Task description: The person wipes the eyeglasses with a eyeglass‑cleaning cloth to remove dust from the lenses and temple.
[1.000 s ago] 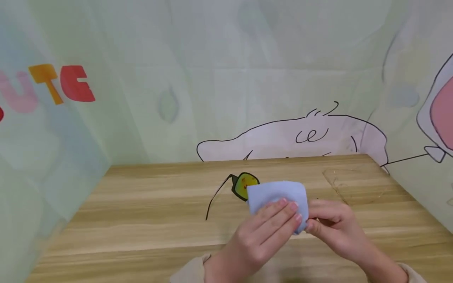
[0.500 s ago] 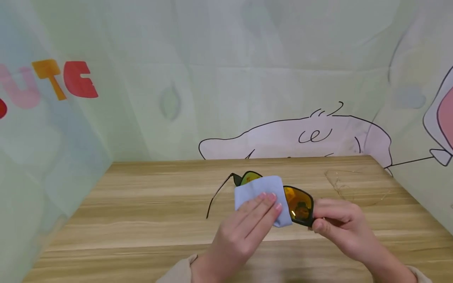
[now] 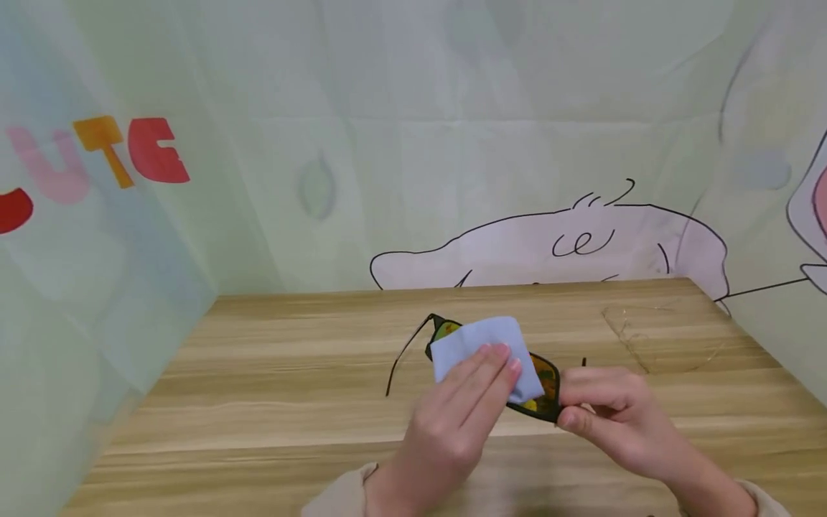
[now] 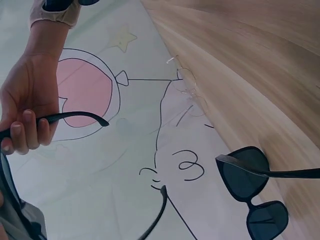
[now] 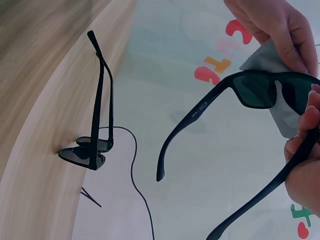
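Note:
My right hand (image 3: 617,416) grips the black-framed sunglasses (image 3: 550,388) at their right hinge end. Their mirrored lenses shine yellow-orange in the head view, and one temple hangs out at the left. My left hand (image 3: 452,424) holds a folded light-blue cloth (image 3: 474,341) against the front, straight fingers on top, covering the middle and parts of both lenses. From the right wrist, the cloth (image 5: 285,117) shows behind the dark lenses, with the left thumb (image 5: 287,47) on it. In the left wrist view, the right hand (image 4: 32,95) has its fingers curled round a temple.
A second pair of dark sunglasses (image 4: 245,175) rests on the wooden table (image 4: 280,100), temples extended; the head view hides it. Thin wire-framed glasses (image 3: 636,348) lie at the table's right. A printed cloth backdrop (image 3: 271,165) encloses the back and sides.
The cloth has slid left across the sunglasses, then slightly back right, baring part of the right lens. The right hand keeps its grip, and the sunglasses have tilted a little.

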### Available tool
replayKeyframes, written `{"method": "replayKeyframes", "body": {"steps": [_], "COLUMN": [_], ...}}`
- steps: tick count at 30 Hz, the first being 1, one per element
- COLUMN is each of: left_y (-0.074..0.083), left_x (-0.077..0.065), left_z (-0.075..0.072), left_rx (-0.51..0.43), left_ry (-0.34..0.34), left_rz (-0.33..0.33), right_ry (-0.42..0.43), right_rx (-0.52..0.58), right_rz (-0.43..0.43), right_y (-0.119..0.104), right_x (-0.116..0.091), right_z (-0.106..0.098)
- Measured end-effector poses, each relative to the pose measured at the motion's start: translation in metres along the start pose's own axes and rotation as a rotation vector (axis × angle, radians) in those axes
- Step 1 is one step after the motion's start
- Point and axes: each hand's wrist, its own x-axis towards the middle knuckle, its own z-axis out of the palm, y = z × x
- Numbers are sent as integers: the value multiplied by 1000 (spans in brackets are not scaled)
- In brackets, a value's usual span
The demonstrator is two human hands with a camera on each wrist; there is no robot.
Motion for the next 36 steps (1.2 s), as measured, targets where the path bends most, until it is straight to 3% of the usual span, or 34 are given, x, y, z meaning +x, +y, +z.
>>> {"method": "replayKeyframes", "body": {"steps": [12, 22, 27, 30, 36], "left_y": [8, 6, 3, 3, -1], "left_x": [1, -5, -9, -11, -14], "left_z": [12, 10, 9, 7, 3], "left_rx": [54, -18, 1, 14, -45], "left_ry": [-11, -27, -7, -11, -41], "left_rz": [164, 180, 211, 182, 26], "right_ry": [11, 30, 40, 54, 103], "right_rx": [7, 32, 36, 22, 37], "right_rz": [-41, -20, -3, 13, 98], "right_y": [9, 9, 8, 8, 2], "right_x": [-6, -8, -8, -9, -14], "right_z": [0, -3, -6, -8, -13]}}
